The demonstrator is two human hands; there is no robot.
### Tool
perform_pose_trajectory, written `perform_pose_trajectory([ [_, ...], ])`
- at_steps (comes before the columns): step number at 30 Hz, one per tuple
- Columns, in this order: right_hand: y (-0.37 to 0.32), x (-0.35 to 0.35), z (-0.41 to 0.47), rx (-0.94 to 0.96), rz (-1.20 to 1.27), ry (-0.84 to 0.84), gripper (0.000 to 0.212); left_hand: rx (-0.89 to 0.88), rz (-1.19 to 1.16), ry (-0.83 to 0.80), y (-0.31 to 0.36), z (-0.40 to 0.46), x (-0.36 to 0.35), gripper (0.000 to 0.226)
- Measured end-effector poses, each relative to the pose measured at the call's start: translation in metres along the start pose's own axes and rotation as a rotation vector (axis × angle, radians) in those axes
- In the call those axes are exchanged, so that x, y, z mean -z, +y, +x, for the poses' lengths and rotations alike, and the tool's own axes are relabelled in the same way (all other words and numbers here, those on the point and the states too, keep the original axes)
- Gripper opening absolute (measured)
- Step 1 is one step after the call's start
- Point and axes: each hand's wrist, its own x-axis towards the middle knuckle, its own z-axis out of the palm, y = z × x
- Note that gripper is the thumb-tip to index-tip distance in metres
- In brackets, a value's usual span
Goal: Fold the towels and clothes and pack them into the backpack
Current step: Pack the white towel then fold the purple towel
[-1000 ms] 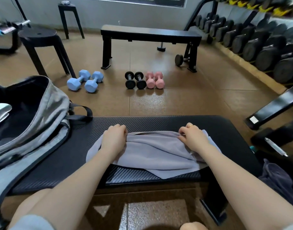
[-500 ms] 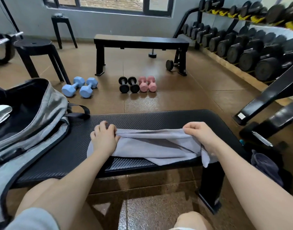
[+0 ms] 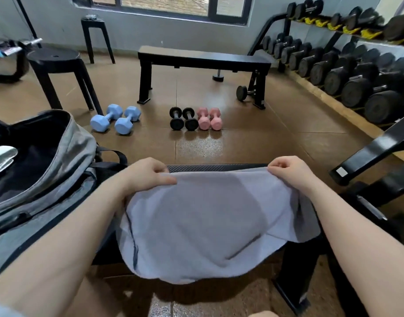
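Observation:
A pale lavender-grey towel (image 3: 196, 225) hangs spread between my hands above the black padded bench (image 3: 219, 167). My left hand (image 3: 148, 173) pinches its upper left corner and my right hand (image 3: 290, 171) pinches its upper right corner. The towel's lower edge droops toward me and hides most of the bench top. On the bench's left end lies a grey backpack (image 3: 66, 161), unzipped, its dark inside showing with a white item (image 3: 2, 156) in it.
On the floor beyond the bench lie blue dumbbells (image 3: 115, 118), black dumbbells (image 3: 184, 118) and pink dumbbells (image 3: 209, 118). A second black bench (image 3: 203, 60) stands farther back, a black stool (image 3: 54, 62) at left, a dumbbell rack (image 3: 356, 74) along the right wall.
Both hands have lifted the towel off the bench and pulled it up and toward me, so it now hangs spread out instead of lying bunched on the pad.

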Motion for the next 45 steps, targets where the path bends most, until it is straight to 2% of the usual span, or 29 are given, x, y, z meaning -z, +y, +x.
perform_pose_trajectory([
  [1, -0.002, -0.01, 0.01, -0.008, -0.083, 0.058, 0.011, -0.004, 0.111, 0.137, -0.005, 0.015, -0.007, 0.027],
  [3, -0.001, -0.035, 0.025, -0.06, -0.309, 0.128, 0.013, -0.024, 0.273, 0.293, -0.018, 0.038, -0.025, 0.018],
  [5, -0.005, -0.06, 0.031, -0.082, -0.536, 0.132, 0.029, -0.009, 0.401, 0.362, -0.036, 0.047, -0.04, 0.043],
  [6, -0.01, -0.073, 0.03, -0.031, -0.545, 0.127, 0.035, -0.015, 0.404, 0.414, -0.044, 0.044, -0.045, 0.049],
  [8, -0.028, -0.102, 0.024, 0.193, -0.411, 0.108, 0.034, 0.015, 0.358, 0.501, -0.056, 0.031, -0.051, 0.05],
  [12, -0.096, -0.158, 0.007, 0.539, -0.195, -0.107, 0.028, 0.295, 0.288, 0.619, -0.073, -0.01, -0.053, 0.048],
  [14, -0.133, -0.186, 0.001, 0.652, -0.161, -0.173, 0.032, 0.387, 0.294, 0.624, -0.079, -0.029, -0.053, 0.051],
  [16, -0.164, -0.21, -0.002, 0.741, -0.118, -0.23, 0.034, 0.447, 0.322, 0.544, -0.083, -0.04, -0.057, 0.055],
  [18, -0.186, -0.228, -0.003, 0.706, -0.055, -0.42, 0.034, 0.465, 0.354, 0.43, -0.084, -0.046, -0.062, 0.057],
  [20, -0.198, -0.238, 0.002, 0.676, -0.194, -0.548, 0.04, 0.448, 0.329, 0.382, -0.081, -0.048, -0.064, 0.052],
  [22, -0.203, -0.241, 0.008, 0.706, -0.325, -0.479, 0.03, 0.436, 0.254, 0.324, -0.077, -0.047, -0.064, 0.039],
  [25, -0.198, -0.237, 0.013, 0.684, -0.334, -0.301, 0.017, 0.369, 0.025, 0.239, -0.072, -0.045, -0.064, 0.03],
  [27, -0.191, -0.228, 0.018, 0.538, -0.126, -0.205, 0.014, 0.318, -0.244, 0.307, -0.069, -0.047, -0.064, 0.023],
  [30, -0.187, -0.206, 0.028, 0.129, 0.453, -0.174, 0.011, 0.28, -0.534, 0.342, -0.058, -0.053, -0.06, 0.009],
  [32, -0.191, -0.192, 0.03, -0.122, 0.874, -0.185, 0.015, 0.239, -0.59, 0.34, -0.051, -0.055, -0.06, 0.009],
  [33, -0.194, -0.187, 0.029, -0.177, 1.002, -0.173, 0.017, 0.22, -0.552, 0.353, -0.048, -0.056, -0.059, 0.01],
  [37, -0.2, -0.168, 0.026, -0.141, 1.11, -0.052, 0.018, 0.242, -0.294, 0.356, -0.048, -0.064, -0.062, 0.008],
  [40, -0.195, -0.157, 0.034, -0.14, 1.145, 0.011, 0.01, 0.307, -0.212, 0.359, -0.055, -0.078, -0.058, 0.01],
  [42, -0.192, -0.157, 0.041, -0.115, 1.119, 0.037, 0.011, 0.323, -0.288, 0.401, -0.055, -0.091, -0.049, 0.013],
  [45, -0.2, -0.168, 0.056, -0.014, 1.033, 0.058, 0.016, 0.334, -0.646, 0.446, -0.052, -0.106, -0.028, 0.025],
])
